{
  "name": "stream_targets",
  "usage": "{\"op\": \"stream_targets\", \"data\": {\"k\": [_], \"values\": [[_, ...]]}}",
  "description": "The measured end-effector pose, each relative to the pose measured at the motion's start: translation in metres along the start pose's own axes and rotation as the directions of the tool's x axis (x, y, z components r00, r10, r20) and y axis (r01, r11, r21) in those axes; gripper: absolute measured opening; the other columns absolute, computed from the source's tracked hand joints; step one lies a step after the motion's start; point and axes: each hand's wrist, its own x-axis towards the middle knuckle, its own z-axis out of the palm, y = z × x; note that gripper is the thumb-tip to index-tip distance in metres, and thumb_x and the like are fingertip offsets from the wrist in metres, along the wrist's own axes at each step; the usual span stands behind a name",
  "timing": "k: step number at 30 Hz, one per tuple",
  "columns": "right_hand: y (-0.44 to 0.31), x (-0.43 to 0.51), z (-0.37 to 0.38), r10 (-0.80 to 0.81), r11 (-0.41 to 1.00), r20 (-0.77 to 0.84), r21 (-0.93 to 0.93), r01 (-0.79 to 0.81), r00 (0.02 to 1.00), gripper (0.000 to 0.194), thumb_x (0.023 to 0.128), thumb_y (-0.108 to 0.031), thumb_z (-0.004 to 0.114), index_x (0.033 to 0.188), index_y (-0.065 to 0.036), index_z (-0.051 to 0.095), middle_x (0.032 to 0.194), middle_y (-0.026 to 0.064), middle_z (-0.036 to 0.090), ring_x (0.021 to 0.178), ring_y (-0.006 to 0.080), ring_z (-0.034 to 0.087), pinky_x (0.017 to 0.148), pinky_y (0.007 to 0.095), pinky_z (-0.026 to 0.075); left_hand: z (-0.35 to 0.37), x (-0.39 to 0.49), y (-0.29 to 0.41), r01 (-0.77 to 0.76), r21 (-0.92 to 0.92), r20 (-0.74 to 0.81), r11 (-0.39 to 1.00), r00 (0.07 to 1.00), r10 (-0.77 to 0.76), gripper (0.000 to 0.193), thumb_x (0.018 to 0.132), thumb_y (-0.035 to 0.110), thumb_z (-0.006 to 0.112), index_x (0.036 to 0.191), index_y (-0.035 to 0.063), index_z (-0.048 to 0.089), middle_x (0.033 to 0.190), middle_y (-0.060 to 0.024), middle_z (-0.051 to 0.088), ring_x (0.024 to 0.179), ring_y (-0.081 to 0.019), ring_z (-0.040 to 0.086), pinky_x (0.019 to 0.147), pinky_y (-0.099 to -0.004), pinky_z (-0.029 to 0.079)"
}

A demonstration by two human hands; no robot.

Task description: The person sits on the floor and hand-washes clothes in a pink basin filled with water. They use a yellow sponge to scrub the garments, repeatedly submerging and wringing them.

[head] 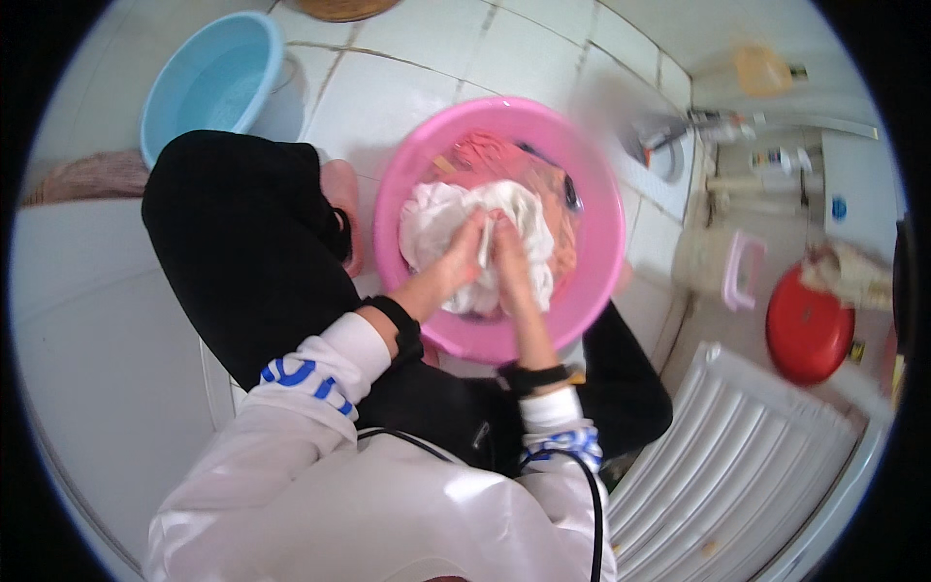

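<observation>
Both my hands are over a pink plastic basin (607, 240) that stands on the floor between my legs. A white wet-looking cloth (429, 218) lies bunched in it. My left hand (465, 247) grips a fold of this cloth near its middle. Facing it, my right hand (510, 254) presses on the same fold, the fingers of both hands close together. Pink and orange fabric (487, 153) lies behind and to the right of the white cloth, partly under it. A dark item (570, 193) shows at the basin's right inner side.
A light blue basin (273, 73) holding water stands at the upper left on the tiled floor (407, 80). At the right are a floor squat toilet (673, 156), a red plastic basin (809, 327), a pink plastic handle (742, 270) and a white ribbed panel (727, 436).
</observation>
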Motion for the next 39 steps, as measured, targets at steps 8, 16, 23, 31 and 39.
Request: {"op": "stream_targets", "data": {"k": [8,16,23,31,39], "values": [[0.098,0.046,0.064,0.178,0.517,0.192,0.817,-0.257,0.965,0.040,0.095,-0.016,0.049,0.132,-0.006,0.040,0.116,0.0127,0.053,0.106,0.0262,0.051,0.093,0.0371,0.041,-0.035,0.009,0.003,-0.383,0.912,0.395,-0.144,0.729,0.559,0.048,0.094,0.022,0.042,0.129,-0.0098,0.041,0.133,-0.0266,0.042,0.128,-0.0421,0.036,0.106,-0.0458,0.031],[0.108,0.049,0.067,-0.439,0.659,0.268,-0.552,0.510,0.858,0.040,0.076,0.007,0.047,0.114,-0.006,0.051,0.104,0.0187,0.047,0.091,0.0399,0.054,0.076,0.0459,0.047,-0.084,0.002,0.022,0.114,0.894,0.125,-0.434,0.865,0.485,0.026,0.085,0.008,0.047,0.108,-0.0039,0.051,0.104,-0.0212,0.057,0.100,-0.0336,0.058,0.084,-0.0419,0.050],[0.091,0.066,0.052,-0.399,0.715,0.105,-0.587,0.381,0.911,0.047,0.074,0.008,0.048,0.119,-0.005,0.047,0.107,0.0202,0.048,0.095,0.0402,0.054,0.080,0.0461,0.046,-0.064,-0.010,0.022,0.224,0.868,-0.018,-0.443,0.907,0.422,0.017,0.084,0.011,0.051,0.087,0.0013,0.065,0.099,-0.0208,0.063,0.095,-0.0288,0.061,0.076,-0.0391,0.053],[0.060,0.068,0.043,-0.067,0.972,-0.162,0.211,0.101,0.984,0.044,0.079,0.008,0.043,0.123,0.001,0.042,0.098,0.0157,0.055,0.092,0.0236,0.056,0.081,0.0321,0.046,-0.042,-0.018,0.069,-0.396,0.851,0.521,-0.344,0.554,0.649,0.015,0.074,0.014,0.064,0.082,0.0025,0.068,0.087,-0.0159,0.065,0.085,-0.0286,0.064,0.075,-0.0374,0.049],[0.008,0.037,0.058,-0.330,0.914,-0.166,0.192,0.358,0.929,0.040,0.093,-0.016,0.052,0.128,0.001,0.042,0.122,0.0131,0.049,0.118,0.0226,0.042,0.102,0.0353,0.032,0.001,-0.022,0.054,-0.149,-0.298,0.200,0.943,0.956,0.215,0.024,0.093,0.021,0.055,0.114,0.0095,0.060,0.105,-0.0039,0.063,0.098,-0.0145,0.059,0.091,-0.0301,0.046]]}}
